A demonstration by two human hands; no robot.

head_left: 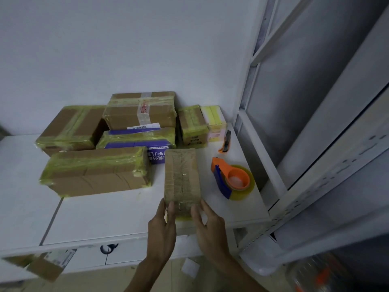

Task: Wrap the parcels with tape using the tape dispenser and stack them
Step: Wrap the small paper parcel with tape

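Now: left hand and right hand each clasp the near end of the small brown tape-wrapped cardboard parcel on the white counter, probably to lift it for stacking. The orange-and-blue tape dispenser lies just right, set aside.

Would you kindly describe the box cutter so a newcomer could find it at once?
Start at the white table, along its right edge. Beyond the orange-and-blue tape dispenser lies the box cutter, beside a pale pink parcel. It is slim, black with an orange tip; everything else nearby is bulky.
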